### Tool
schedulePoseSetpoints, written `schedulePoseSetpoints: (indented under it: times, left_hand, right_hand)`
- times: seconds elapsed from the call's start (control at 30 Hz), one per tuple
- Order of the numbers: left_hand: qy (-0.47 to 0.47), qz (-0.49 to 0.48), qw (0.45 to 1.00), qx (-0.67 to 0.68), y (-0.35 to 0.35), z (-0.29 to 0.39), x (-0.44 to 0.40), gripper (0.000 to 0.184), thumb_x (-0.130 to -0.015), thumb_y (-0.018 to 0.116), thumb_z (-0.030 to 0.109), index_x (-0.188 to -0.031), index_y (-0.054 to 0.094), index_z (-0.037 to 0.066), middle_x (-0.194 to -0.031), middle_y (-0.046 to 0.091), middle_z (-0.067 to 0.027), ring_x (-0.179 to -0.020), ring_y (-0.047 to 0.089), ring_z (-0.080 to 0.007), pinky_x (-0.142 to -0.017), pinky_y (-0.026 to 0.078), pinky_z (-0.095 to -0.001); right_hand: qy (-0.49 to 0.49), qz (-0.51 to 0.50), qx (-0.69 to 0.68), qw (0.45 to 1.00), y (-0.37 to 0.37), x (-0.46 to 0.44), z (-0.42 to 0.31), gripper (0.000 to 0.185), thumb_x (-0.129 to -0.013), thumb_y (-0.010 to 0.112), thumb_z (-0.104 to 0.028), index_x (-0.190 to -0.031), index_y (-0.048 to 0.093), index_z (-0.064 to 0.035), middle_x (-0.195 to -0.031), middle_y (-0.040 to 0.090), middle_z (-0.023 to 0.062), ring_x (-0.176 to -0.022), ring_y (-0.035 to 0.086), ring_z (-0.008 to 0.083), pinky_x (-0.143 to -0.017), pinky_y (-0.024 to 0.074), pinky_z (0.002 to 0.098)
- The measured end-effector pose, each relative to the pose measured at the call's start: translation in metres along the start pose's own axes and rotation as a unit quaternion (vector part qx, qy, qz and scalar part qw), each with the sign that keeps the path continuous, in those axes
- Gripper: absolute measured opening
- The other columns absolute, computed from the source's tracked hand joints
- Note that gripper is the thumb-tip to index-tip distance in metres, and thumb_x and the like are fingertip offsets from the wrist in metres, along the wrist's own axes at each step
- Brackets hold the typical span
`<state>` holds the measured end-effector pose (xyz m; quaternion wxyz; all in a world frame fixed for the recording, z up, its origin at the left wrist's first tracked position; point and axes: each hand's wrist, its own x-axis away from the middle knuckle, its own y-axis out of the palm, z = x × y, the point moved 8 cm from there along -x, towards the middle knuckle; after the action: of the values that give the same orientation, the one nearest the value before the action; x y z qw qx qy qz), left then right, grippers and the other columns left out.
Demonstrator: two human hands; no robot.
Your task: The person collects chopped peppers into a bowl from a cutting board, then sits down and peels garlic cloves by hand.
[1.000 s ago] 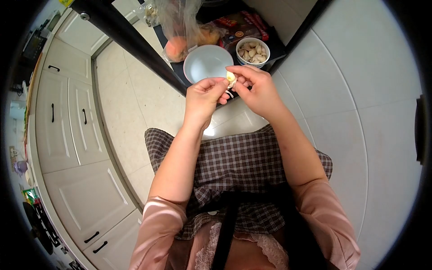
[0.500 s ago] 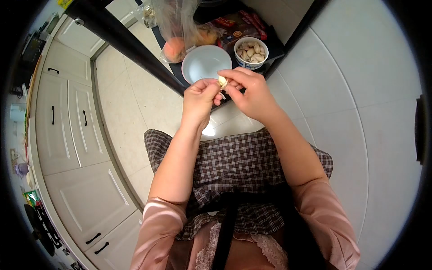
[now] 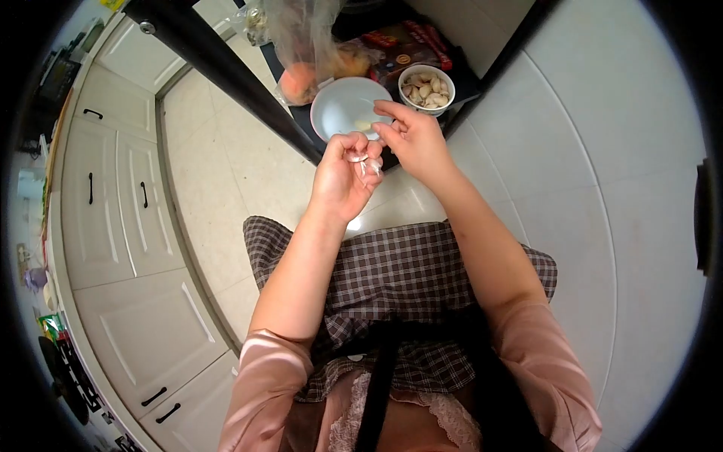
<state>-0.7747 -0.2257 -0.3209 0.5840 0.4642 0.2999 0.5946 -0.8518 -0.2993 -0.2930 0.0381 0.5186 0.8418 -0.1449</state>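
Garlic clove (image 3: 363, 126), likely light, firm, slick, best pinched mid-body; left hand (image 3: 343, 178) clasps skins (image 3: 363, 160), right hand (image 3: 419, 145) released at bowl's (image 3: 331, 109) right.

Blk shelf (image 3: 465, 84) w/ 2 bowls, bag & pkt, seen from above.
Pale wide bowl (image 3: 339, 105), pink rim, nr front edge; small bowl (image 3: 433, 112), white, just to its R; clear bag (image 3: 297, 38), crumpled, behind wide bowl & to L; dk pkt (image 3: 392, 47), red markings, behind both bowls.
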Motion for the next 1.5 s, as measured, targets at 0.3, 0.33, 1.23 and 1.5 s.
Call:
schedulePoseSetpoints:
  times: [0.3,0.33,1.23,1.5]
  left_hand:
    - [-0.005,0.053,0.999,0.002,0.001,0.002,0.006,0.013,-0.087,0.042,0.019,-0.081,0.047,0.008,-0.065,0.042,-0.0008,-0.060,0.050,-0.0130,-0.045,0.039,-0.0190]
    - [-0.004,0.050,0.999,0.002,0.002,0.003,0.006,0.013,-0.087,0.042,0.019,-0.081,0.047,0.008,-0.065,0.042,-0.0008,-0.060,0.050,-0.0130,-0.045,0.039,-0.0190]
    - [0.010,0.103,0.990,-0.094,-0.001,0.004,0.011,0.031,-0.094,0.041,0.035,-0.081,0.049,0.007,-0.074,0.049,-0.0011,-0.064,0.050,-0.0105,-0.045,0.037,-0.0199]
    - [0.092,0.054,0.975,-0.197,0.009,0.018,0.014,0.016,-0.085,0.050,0.015,-0.072,0.047,0.007,-0.069,0.054,-0.0037,-0.051,0.046,-0.0099,-0.045,0.035,-0.0214]
  right_hand:
    - [-0.074,0.119,0.153,0.978,-0.037,-0.007,-0.013,0.018,-0.077,0.059,-0.007,-0.094,0.060,-0.0010,-0.066,0.059,0.0119,-0.056,0.056,0.0238,-0.055,0.0456,0.0324]
    - [-0.088,0.183,0.205,0.957,-0.054,-0.009,-0.014,0.016,-0.076,0.059,-0.006,-0.091,0.061,-0.0022,-0.070,0.061,0.0112,-0.062,0.058,0.0278,-0.060,0.0470,0.0349]
    - [-0.012,0.169,-0.006,0.986,-0.054,-0.026,-0.021,0.013,-0.078,0.062,-0.012,-0.077,0.060,0.0008,-0.096,0.062,0.0147,-0.073,0.061,0.0211,-0.065,0.0485,0.0306]
    - [0.128,-0.025,-0.340,0.931,0.004,0.005,-0.009,0.011,-0.082,0.058,-0.005,-0.077,0.049,-0.0003,-0.088,0.061,0.0169,-0.066,0.061,0.0144,-0.060,0.0516,0.0245]
